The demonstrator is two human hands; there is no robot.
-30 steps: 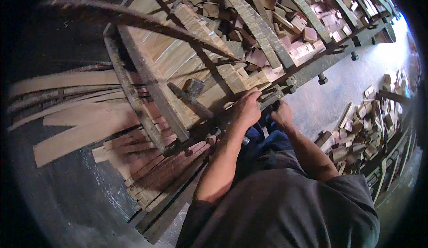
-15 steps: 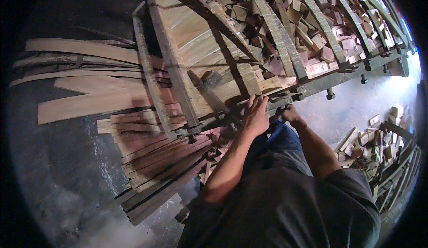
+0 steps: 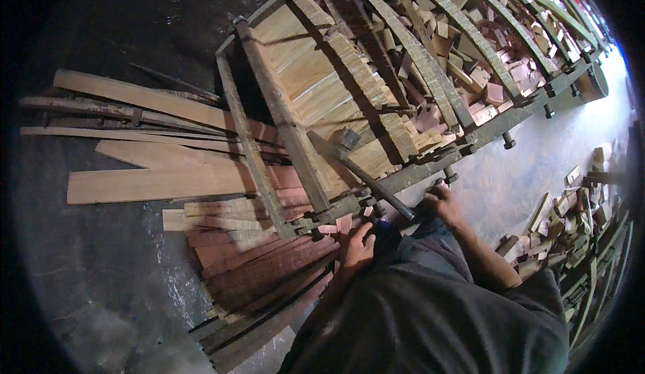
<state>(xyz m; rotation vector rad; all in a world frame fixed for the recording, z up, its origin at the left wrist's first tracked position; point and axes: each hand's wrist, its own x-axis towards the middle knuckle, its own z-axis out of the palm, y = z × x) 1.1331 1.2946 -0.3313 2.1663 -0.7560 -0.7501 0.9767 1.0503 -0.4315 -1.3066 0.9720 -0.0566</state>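
You stand over dark concrete floor (image 3: 101,286), scuffed pale near lower left. Long wood planks (image 3: 154,182) fan flat across it at your left. Reddish slats (image 3: 262,266) stacked just beside them, under metal clamp frame (image 3: 275,115). Pale glued boards (image 3: 322,85) fill frame. Offcut blocks (image 3: 571,226) heaped on floor at right.

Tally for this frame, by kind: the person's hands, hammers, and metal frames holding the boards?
Hands: 2 (left hand, right hand)
hammer: 1
metal frame: 1
Total: 4
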